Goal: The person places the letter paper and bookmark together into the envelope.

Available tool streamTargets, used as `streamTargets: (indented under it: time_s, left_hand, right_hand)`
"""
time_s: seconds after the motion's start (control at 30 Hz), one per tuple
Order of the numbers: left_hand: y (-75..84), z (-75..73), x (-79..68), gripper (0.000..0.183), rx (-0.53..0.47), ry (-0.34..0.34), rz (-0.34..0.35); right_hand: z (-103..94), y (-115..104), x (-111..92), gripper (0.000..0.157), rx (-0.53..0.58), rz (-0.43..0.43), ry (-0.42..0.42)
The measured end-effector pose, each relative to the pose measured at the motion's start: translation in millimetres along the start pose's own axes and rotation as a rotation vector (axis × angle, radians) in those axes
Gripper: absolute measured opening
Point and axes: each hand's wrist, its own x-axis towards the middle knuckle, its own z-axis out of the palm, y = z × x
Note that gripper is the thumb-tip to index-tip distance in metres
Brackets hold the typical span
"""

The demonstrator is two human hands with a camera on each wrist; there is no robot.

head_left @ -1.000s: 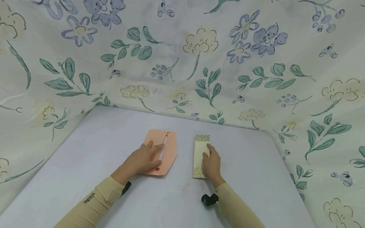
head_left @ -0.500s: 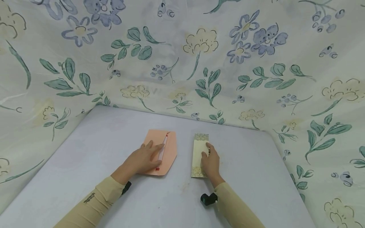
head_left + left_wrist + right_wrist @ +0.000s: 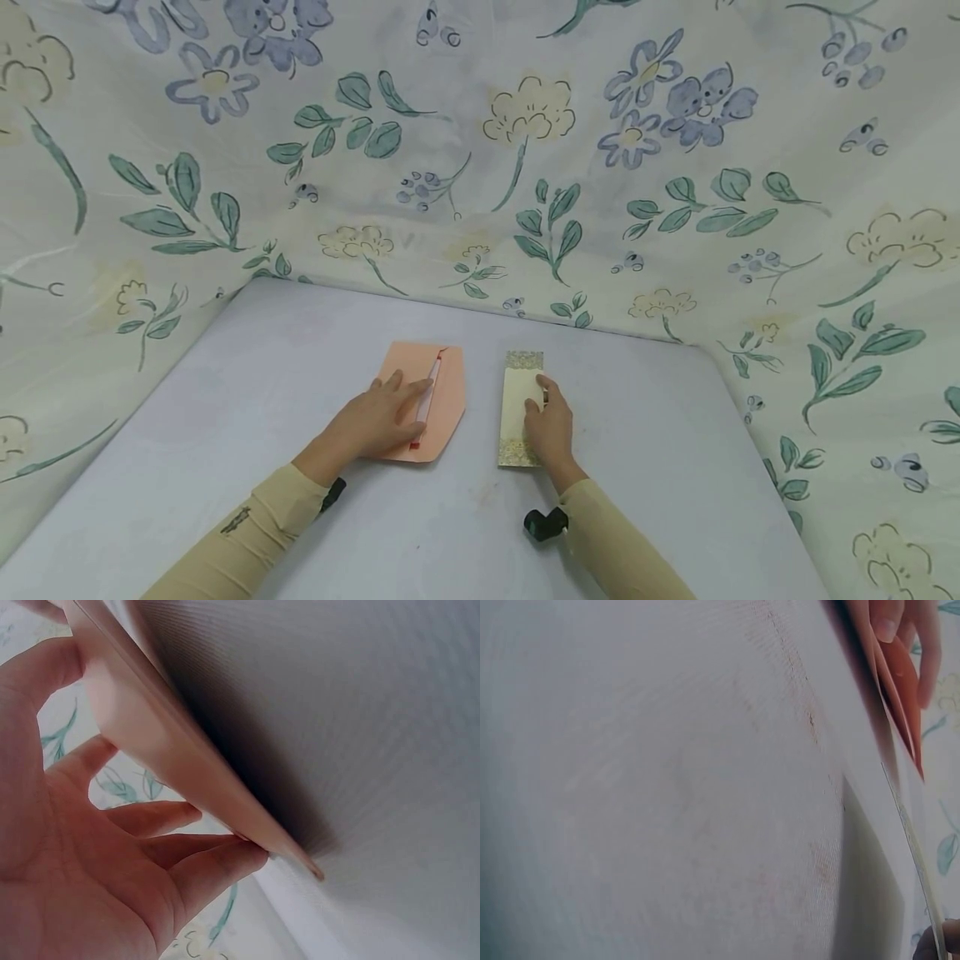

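Observation:
A pink envelope (image 3: 448, 400) lies on the table left of centre, with a long narrow white strip (image 3: 425, 404), red at both ends, along its middle. My left hand (image 3: 375, 421) rests on the envelope, fingers spread; in the left wrist view its fingertips touch the pink paper (image 3: 150, 742). To the right, my right hand (image 3: 550, 425) pinches the right edge of a cream card (image 3: 516, 404) with speckled gold bands at top and bottom. In the right wrist view the card (image 3: 917, 851) appears raised, apart from its shadow, and the envelope (image 3: 905, 682) gapes along one edge.
Both hands are over a white table (image 3: 645, 433). A floral cloth (image 3: 442, 183) hangs behind it and at both sides. Black devices sit under the wrists, the right one (image 3: 545, 525) showing more fully.
My right hand has moved slightly left with the card, bringing it closer to the envelope. The left hand and the envelope have stayed put.

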Motion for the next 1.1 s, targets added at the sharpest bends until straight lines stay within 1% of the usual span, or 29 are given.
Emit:
streamTargets:
  time_s: [0.47,0.87,1.1]
  left_hand:
    - [4.6,-0.9,-1.4,0.07,0.001,-0.001,-0.009]
    - [5.5,-0.7,-1.1,0.07,0.005,0.002,-0.006]
    - [6.3,0.2,-0.8,0.07,0.012,0.004,0.004]
  right_hand:
    - [4.9,-5.1,-3.5,0.047,0.001,0.025,-0.007]
    - [6.4,-6.0,-3.6,0.047,0.013,-0.005,-0.006]
    - [7.7,-8.1,-4.0,0.047,0.007,0.005,-0.001]
